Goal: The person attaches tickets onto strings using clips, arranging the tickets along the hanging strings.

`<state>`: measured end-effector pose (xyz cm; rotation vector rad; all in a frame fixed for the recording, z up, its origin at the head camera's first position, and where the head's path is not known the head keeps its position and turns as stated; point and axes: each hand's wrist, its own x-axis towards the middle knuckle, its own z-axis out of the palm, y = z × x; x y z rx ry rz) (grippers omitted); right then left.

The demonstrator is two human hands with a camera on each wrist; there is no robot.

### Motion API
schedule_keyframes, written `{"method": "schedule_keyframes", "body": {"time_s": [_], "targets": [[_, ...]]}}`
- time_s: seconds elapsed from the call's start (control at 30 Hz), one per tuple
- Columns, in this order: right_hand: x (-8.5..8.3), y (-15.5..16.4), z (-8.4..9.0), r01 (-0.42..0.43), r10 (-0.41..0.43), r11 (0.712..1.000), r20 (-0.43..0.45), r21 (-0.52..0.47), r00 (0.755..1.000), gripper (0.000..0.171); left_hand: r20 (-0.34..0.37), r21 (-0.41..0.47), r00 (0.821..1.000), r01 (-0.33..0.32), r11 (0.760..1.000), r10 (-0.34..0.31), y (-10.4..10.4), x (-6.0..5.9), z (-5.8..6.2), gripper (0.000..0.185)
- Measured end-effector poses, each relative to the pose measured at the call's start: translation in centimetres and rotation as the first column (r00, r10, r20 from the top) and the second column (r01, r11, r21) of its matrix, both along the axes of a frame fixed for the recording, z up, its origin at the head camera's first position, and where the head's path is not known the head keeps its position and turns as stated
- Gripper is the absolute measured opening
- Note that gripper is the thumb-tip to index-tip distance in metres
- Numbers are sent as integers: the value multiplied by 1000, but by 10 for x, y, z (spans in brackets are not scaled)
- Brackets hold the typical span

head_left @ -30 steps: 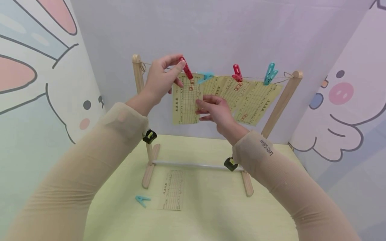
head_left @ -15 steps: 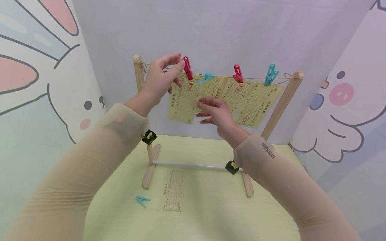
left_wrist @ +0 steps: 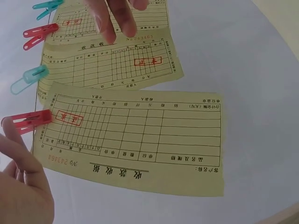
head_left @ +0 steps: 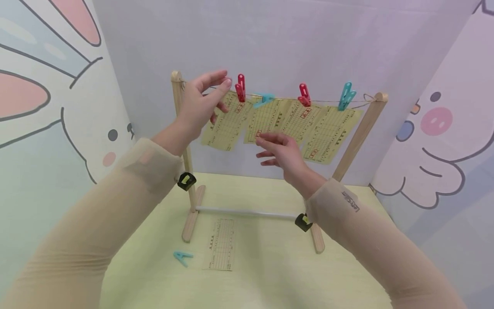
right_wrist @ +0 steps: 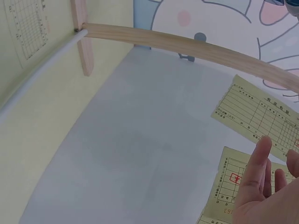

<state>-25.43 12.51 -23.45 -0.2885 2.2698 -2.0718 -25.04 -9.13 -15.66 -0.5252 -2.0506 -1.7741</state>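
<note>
Taking the wooden rack (head_left: 178, 103) as the landmark: just right of its left post, the left hand (head_left: 200, 103) hangs with fingers spread and relaxed, its fingertips beside the leftmost red peg (head_left: 241, 87) but no longer pinching it, as they were a second ago. The peg now clamps the string on its own and holds the leftmost yellow slip (head_left: 224, 126), which has swung out at a slant since both hands let go. That suggests this slip is hung.

Toward the middle of the rack, below the string, the right hand (head_left: 279, 150) hovers open, fingers loosely extended, in front of the second slip (head_left: 264, 120) under the blue peg (head_left: 264, 99); it has dropped away from the first slip. Further right hang two more slips under a red and a teal peg.

On the worktop (head_left: 270, 266) in front of the rack's base lie one more slip (head_left: 221, 243) and a loose blue peg (head_left: 182, 256).
</note>
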Motion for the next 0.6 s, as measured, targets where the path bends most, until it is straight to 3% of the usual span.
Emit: {"method": "schedule_keyframes", "body": {"time_s": [0.6], "targets": [[4, 10, -23, -3, 3, 1000, 34, -7, 999, 33, 7, 128, 999, 41, 991, -42, -10, 20, -19, 39]]}}
